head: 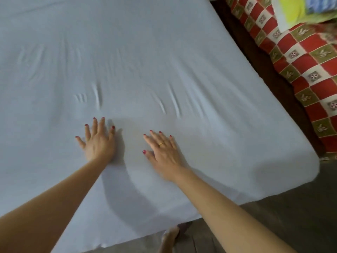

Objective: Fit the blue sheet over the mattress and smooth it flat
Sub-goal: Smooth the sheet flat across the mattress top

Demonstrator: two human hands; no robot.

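Note:
The pale blue sheet (127,52) covers the whole mattress, wrapped over its near edge and the rounded right corner (308,167). Small creases (173,101) run across the middle, just beyond my fingers. My left hand (98,141) lies flat on the sheet, palm down, fingers spread. Beside it, my right hand (164,152), with a ring on one finger, also presses flat with fingers apart. Neither hand holds any cloth.
A red, white and olive checked quilt (300,57) lies on the floor to the right of the mattress, with a yellow and blue bundle (295,8) on it. Grey floor (282,216) runs along the near edge, where my bare foot (169,236) stands.

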